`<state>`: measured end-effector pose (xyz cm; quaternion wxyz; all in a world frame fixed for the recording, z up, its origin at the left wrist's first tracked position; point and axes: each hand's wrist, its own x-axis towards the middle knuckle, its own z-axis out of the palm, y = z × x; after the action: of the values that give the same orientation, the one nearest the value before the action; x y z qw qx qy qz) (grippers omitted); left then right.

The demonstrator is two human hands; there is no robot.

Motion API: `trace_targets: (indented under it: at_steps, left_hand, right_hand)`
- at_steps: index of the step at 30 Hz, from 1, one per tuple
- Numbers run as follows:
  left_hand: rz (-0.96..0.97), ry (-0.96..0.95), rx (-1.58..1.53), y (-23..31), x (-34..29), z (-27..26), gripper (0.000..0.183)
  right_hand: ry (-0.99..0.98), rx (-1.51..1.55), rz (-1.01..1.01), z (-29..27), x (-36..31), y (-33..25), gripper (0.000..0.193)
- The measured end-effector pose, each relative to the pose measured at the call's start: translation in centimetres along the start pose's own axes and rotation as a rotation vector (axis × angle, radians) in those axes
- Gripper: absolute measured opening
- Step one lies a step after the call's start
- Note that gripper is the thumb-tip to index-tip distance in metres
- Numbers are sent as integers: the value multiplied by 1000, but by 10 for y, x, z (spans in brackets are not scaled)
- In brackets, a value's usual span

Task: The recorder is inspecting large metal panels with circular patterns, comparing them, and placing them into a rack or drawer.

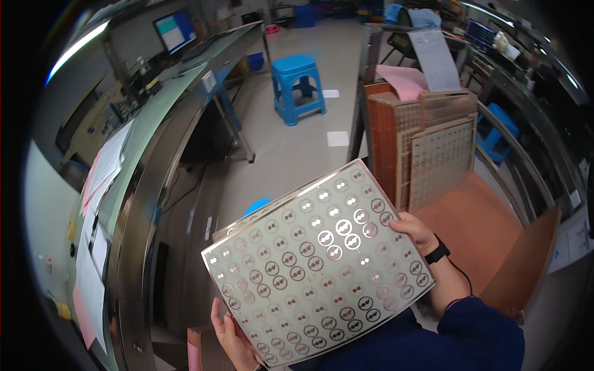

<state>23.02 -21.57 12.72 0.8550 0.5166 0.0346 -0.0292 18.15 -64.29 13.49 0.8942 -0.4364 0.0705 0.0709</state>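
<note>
"Panel (318, 278) first: where is it, and how is it held?"

"Up in the air, just in front of the dark blue clothing (402, 340), tilted, with its face of shiny ringed shapes toward the wearer. The left grip (234, 339) meets the lower left edge. Part of it is hidden behind the panel, so I can't tell how firmly it closes. The right grip (414, 232) pinches the right edge, with a black wristband (438, 250) behind it."

"Anything behind the panel?"

"A second edge shows along the top. I can't tell whether that's another sheet."

"How would you hold it well?"

"By the rims, I'd say, fingertips off the shiny shapes, both sides carrying evenly so it doesn't bend. A slight tilt should shift the glare, which looks strongest right of the middle."

"And what calls for care around it?"

"To the right, a brown board (473, 216), then upright stacked panels (442, 161) beyond it; I'd mind the corners there. To the left runs a counter (162, 105) with loose papers (105, 164) along it."

"Farther off?"

"A blue stool (295, 63) on the floor, then a lit monitor (175, 31)."
</note>
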Motion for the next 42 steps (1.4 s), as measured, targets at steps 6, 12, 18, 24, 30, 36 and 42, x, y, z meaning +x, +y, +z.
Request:
trace_targets:
  at_steps: [6, 12, 18, 24, 30, 36, 42]
  left_hand:
    - [90, 66, 305, -15, 15, 2, 44]
    - [150, 111, 614, -59, 24, -16, 33]
    - [252, 201, 882, -77, 28, -30, 34]
    - [241, 220, 923, -78, 28, -25, 31]
    - [245, 243, 880, -85, 31, -42, 30]
    - [221, 294, 909, -82, 28, -29, 29]
    - [240, 289, 870, -86, 30, -36, 29]
  right_hand:
    - [162, -326, -772, -53, -46, -37, 36]
    - [557, 135, -1178, -77, -86, -62, 30]
    - [1155, -6, -1321, -128, -70, -20, 36]
    - [1685, -266, -840, -229, -24, 61, 33]
    - [1422, -962, -668, -185, 35, 45, 61]
    - [1295, -1266, -456, -215, 68, 39, 82]
    - [1352, -1379, -423, -255, 69, 27, 84]
